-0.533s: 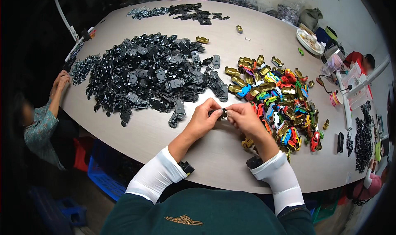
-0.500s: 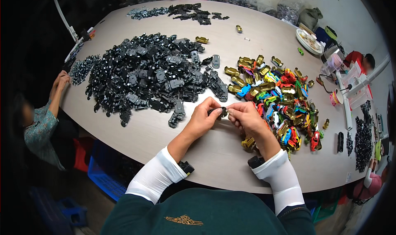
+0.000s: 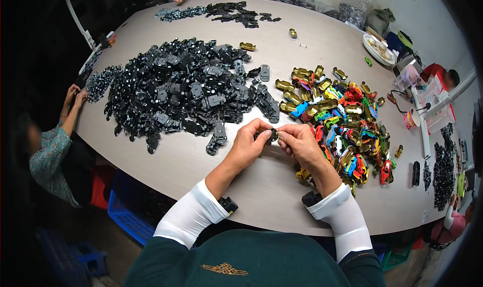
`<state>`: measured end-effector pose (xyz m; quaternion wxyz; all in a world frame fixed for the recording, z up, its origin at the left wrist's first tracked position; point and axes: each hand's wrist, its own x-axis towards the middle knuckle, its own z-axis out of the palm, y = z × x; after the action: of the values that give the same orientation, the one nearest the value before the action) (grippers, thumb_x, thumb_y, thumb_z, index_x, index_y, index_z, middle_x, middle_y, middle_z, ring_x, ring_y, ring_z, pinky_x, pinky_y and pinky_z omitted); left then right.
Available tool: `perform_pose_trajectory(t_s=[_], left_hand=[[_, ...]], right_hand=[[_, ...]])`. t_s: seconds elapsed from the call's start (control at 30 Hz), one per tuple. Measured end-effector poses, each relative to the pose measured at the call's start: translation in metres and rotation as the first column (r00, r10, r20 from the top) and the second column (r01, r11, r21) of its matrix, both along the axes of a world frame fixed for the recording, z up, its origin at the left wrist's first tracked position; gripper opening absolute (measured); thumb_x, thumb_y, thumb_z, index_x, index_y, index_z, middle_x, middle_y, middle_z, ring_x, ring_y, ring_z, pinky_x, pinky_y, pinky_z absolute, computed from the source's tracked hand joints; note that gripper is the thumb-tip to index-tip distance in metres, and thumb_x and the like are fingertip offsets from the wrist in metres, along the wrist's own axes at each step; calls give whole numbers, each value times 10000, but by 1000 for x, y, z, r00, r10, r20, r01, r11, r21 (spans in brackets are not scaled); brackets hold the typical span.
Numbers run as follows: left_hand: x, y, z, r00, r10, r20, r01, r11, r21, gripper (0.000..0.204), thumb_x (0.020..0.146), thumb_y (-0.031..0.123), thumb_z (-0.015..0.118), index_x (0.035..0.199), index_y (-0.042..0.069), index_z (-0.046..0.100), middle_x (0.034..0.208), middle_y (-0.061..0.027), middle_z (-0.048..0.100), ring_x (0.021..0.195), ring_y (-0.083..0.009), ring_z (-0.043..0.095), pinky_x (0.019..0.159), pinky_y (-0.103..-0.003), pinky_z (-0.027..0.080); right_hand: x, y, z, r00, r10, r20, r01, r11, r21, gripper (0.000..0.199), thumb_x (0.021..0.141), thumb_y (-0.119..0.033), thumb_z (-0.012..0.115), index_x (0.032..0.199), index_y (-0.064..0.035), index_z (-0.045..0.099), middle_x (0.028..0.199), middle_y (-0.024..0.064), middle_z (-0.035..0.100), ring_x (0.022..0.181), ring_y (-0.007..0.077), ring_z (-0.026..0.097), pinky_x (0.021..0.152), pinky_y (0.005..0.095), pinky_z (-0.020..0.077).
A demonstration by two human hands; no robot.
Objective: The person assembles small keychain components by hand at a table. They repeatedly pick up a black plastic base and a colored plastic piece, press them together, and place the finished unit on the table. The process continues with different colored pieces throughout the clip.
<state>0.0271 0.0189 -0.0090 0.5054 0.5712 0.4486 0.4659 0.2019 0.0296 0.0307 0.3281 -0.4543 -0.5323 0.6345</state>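
Near the front edge of the pale oval wooden table [image 3: 151,161], left hand [image 3: 246,145] and right hand [image 3: 298,142] meet fingertip to fingertip, both pinched shut on one small dark toy-car part [image 3: 272,134] held just above the surface. Looks like the mating step: chassis being pressed into a body, between the big heap of black plastic chassis pieces [image 3: 176,90] toward the left edge and the pile of coloured and gold toy-car shells [image 3: 342,126] toward the right. Seating it probably needs square alignment and a firm squeeze.
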Motion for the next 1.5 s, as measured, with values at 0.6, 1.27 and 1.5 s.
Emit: perform_pose_trajectory(t_s=[0.6, 1.27, 1.5], left_hand=[[1, -6, 1, 979, 101, -179, -86, 992, 90, 100, 913, 61, 588, 991, 4, 614, 806, -14, 640, 684, -49, 547, 599, -214, 445], [-257, -252, -4, 73, 421, -904, -611, 735, 293, 304, 816, 171, 669, 1068, 5, 634, 943, -229, 661, 935, -391, 620, 826, -451, 474], [-145, -117, 59, 859, 357, -367, -376, 926, 21, 121, 885, 60, 611, 958, -16, 671, 782, -59, 675, 730, -102, 638, 637, -235, 498]], right_hand=[[-9, 0, -28, 936, -129, 326, -26, 902, 431, 149, 879, -41, 563, 886, 22, 698, 568, 11, 569, 528, 58, 497, 481, 247, 387], [33, 11, 8, 181, -501, 846, -279, 799, 533, 184, 733, -185, 700, 768, -6, 684, 773, 202, 675, 755, 369, 675, 662, 441, 542], [40, 18, 0, 673, -366, 643, -215, 734, 644, 101, 715, -105, 712, 752, -13, 692, 710, 166, 663, 626, 291, 644, 596, 384, 507]])
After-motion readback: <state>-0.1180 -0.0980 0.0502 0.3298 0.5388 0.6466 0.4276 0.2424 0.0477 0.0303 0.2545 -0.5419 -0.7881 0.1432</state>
